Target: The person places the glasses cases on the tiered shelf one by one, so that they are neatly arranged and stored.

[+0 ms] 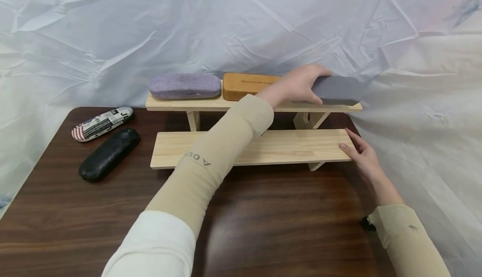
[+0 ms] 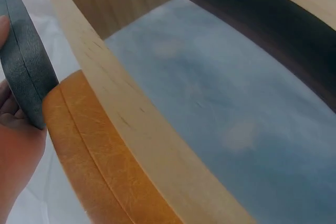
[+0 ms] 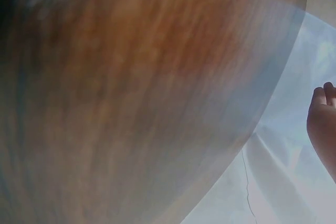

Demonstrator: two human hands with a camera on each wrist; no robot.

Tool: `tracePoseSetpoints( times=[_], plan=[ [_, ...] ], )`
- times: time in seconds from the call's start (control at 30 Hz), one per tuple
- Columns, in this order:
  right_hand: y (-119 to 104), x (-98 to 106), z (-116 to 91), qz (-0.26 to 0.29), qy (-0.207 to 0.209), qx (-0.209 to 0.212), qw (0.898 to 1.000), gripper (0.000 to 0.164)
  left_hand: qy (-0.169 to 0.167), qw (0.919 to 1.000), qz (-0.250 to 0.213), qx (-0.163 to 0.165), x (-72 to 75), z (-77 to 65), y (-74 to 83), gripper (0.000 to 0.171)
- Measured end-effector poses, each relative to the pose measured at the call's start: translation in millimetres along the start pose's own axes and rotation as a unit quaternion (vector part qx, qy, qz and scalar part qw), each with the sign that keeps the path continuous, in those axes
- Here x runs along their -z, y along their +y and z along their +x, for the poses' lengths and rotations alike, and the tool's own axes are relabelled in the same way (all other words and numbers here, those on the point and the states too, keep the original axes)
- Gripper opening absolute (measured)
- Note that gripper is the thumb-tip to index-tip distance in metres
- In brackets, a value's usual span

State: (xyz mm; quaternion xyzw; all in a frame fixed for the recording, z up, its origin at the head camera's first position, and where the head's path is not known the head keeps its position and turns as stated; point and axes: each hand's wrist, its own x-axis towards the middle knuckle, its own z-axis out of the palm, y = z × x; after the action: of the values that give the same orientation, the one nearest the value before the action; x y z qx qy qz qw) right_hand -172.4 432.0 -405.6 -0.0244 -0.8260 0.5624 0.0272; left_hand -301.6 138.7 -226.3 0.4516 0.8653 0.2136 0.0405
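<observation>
My left hand [image 1: 301, 83] reaches across to the upper board of a two-tier wooden shelf and grips a dark grey glasses case [image 1: 337, 90] at its right end. In the left wrist view, the grey case [image 2: 26, 56] is tilted, its lower end right at the end of an orange-brown glasses case [image 2: 100, 156]. On the same upper board [image 1: 169, 104], a purple glasses case [image 1: 184, 86] lies at the left end. My right hand [image 1: 363, 155] holds the right end of the lower board [image 1: 293, 145], thumb on its top.
On the dark wooden table [image 1: 263, 222], left of the shelf, lie a newspaper-print glasses case [image 1: 102, 124] and a black glasses case [image 1: 109, 155]. A wrinkled white sheet [image 1: 113, 38] hangs behind the table and along its right side.
</observation>
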Motion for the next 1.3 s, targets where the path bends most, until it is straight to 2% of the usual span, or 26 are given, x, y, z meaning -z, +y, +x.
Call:
tracePoseSetpoints(
  times=[0.23, 0.4, 0.47, 0.57, 0.73, 0.9, 1.03, 1.17, 1.3],
  plan=[
    [-0.5, -3.6, 4.8, 0.013, -0.001, 0.002, 1.0, 0.071, -0.025, 0.9977, 0.041, 0.047, -0.2, 4.0, -5.2, 0.082],
    [-0.3, -4.2, 6.6, 0.008, -0.004, 0.001, 1.0, 0.071, -0.043, 0.9953, 0.063, 0.06, -1.5, 6.9, -7.2, 0.081],
    [0.4, -3.8, 7.0, 0.008, -0.004, 0.0, 1.0, 0.071, -0.049, 0.9944, 0.067, 0.066, -1.5, 7.9, -7.7, 0.08],
    [2.3, -1.4, 5.3, -0.023, 0.002, -0.002, 1.0, 0.071, -0.057, 0.9932, 0.071, 0.072, -1.9, 9.4, -6.9, 0.08],
    [4.3, 6.4, 1.4, -0.015, 0.013, -0.005, 1.0, 0.071, -0.063, 0.9923, 0.064, 0.086, -4.0, 13.8, -2.8, 0.08],
    [4.1, 12.6, -2.0, 0.012, 0.017, 0.003, 1.0, 0.07, -0.052, 0.9924, 0.078, 0.08, -6.6, 19.4, 0.7, 0.078],
    [4.2, 12.7, -5.5, -0.001, 0.019, 0.004, 1.0, 0.07, -0.054, 0.9927, 0.076, 0.077, -9.7, 21.9, 1.3, 0.077],
    [4.9, 9.5, -5.8, -0.003, 0.013, 0.006, 1.0, 0.07, -0.05, 0.9932, 0.071, 0.077, -12.1, 20.5, -1.2, 0.077],
    [5.6, 6.8, -3.8, 0.014, 0.007, 0.007, 1.0, 0.071, -0.041, 0.9954, 0.046, 0.073, -8.6, 15.0, -4.1, 0.08]
  ],
)
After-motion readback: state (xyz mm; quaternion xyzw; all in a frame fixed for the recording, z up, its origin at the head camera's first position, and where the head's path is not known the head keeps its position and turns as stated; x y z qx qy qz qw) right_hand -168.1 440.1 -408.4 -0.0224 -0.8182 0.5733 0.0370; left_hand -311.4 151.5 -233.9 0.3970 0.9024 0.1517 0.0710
